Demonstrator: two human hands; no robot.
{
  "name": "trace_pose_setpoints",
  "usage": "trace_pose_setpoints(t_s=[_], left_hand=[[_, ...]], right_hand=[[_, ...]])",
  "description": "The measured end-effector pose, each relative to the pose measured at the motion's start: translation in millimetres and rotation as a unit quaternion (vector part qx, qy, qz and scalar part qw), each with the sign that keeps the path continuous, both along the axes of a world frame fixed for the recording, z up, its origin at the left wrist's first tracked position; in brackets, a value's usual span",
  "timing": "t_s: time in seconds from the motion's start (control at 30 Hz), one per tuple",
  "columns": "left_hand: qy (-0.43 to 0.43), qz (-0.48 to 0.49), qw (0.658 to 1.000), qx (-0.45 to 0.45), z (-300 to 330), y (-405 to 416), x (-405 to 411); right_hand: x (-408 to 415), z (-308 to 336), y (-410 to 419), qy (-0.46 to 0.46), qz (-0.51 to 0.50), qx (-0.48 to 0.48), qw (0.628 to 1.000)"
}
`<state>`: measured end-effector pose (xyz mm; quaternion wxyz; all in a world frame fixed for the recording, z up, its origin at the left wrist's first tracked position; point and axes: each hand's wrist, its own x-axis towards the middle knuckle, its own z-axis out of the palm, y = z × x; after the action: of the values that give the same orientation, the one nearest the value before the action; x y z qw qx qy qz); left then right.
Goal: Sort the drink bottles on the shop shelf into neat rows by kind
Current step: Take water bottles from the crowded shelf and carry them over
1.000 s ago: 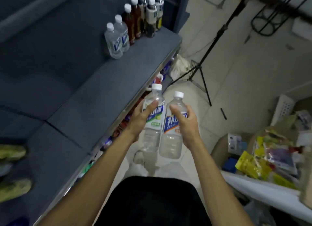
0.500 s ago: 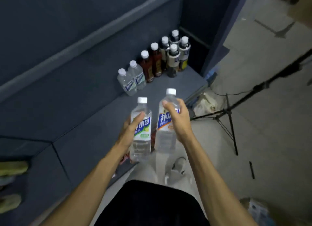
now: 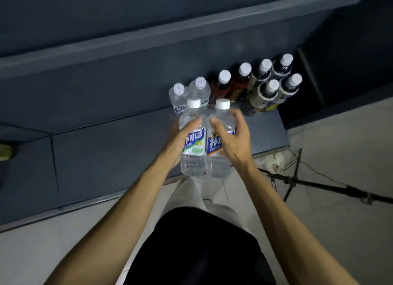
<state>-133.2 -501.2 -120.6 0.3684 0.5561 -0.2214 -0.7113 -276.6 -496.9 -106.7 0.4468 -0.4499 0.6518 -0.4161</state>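
Observation:
My left hand [image 3: 178,136] grips a clear bottle with a green-and-blue label [image 3: 193,155]. My right hand [image 3: 231,140] grips a clear bottle with an orange-and-blue label [image 3: 218,161]. Both bottles are upright, side by side and touching, held above the front part of the grey shelf [image 3: 106,157]. Behind them at the shelf's back stand two small clear water bottles [image 3: 177,97], two dark red tea bottles [image 3: 222,85] and several dark bottles with pale labels [image 3: 274,85], all white-capped, in rows toward the right corner.
A second shelf board [image 3: 148,31] runs above. A dark upright panel [image 3: 340,82] closes the shelf at the right. A black tripod [image 3: 319,184] stands on the tiled floor at the right, beside a crumpled white bag [image 3: 274,161]. Bare shelf stretches to the left.
Both hands have carried the two bottles forward and up toward the bottles at the shelf's back. My view has swung left to face the shelf more squarely.

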Motion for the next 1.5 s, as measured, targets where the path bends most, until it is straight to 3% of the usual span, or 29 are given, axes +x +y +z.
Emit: trace_pose_setpoints(t_s=[0.1, 0.3, 0.4, 0.57, 1.1, 1.5], left_hand=[[-0.053, 0.065, 0.996, -0.032, -11, -16, -5], [-0.221, 0.124, 0.964, -0.078, -28, -34, -8], [-0.245, 0.17, 0.953, -0.056, -38, -37, -2], [-0.316, 0.126, 0.939, -0.043, -49, -38, 4], [-0.345, 0.077, 0.922, -0.159, -53, -47, 10], [-0.337, -0.015, 0.931, -0.14, -56, -41, 18]], right_hand=[[-7, -13, -30, 0.095, 0.044, -0.026, 0.994], [-6, -48, -70, 0.111, 0.082, -0.058, 0.989], [-10, -64, -80, 0.127, 0.14, -0.066, 0.98], [-2, -81, -75, 0.154, 0.215, -0.066, 0.962], [2, -71, -86, 0.232, 0.259, -0.093, 0.933], [11, -52, -81, 0.269, 0.261, -0.034, 0.927]])
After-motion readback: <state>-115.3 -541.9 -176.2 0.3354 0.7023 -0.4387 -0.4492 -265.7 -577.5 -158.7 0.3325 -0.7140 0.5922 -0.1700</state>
